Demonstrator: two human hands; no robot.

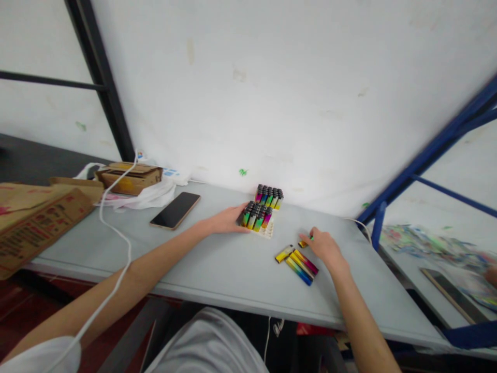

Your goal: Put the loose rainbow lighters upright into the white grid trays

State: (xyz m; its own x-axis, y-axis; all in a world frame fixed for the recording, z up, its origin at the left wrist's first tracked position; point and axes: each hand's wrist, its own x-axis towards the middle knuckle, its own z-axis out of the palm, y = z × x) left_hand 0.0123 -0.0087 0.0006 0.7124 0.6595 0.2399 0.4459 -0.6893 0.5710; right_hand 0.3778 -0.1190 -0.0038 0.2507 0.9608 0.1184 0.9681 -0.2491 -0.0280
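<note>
My left hand [229, 218] grips the left side of a white tray [266, 231], in which several colourful lighters [256, 217] with black tops stand upright. Bare slots show at the tray's near right corner. Behind it, a second group of upright lighters [269, 196] stands against the wall. My right hand [321, 244] is on the right of the table, its fingers closed on a yellow lighter [303, 243], mostly hidden by them. Just below that hand, several loose lighters [302, 267] lie flat on the tabletop, yellow, blue and dark red.
A black-screened phone [175, 211] lies left of my left arm. Cardboard boxes [46, 220] and white plastic bags [151, 196] occupy the table's left end. A white cable [103, 207] hangs across the left side. At right, a blue frame [423, 147] borders another table [411, 261] with a blurred hand.
</note>
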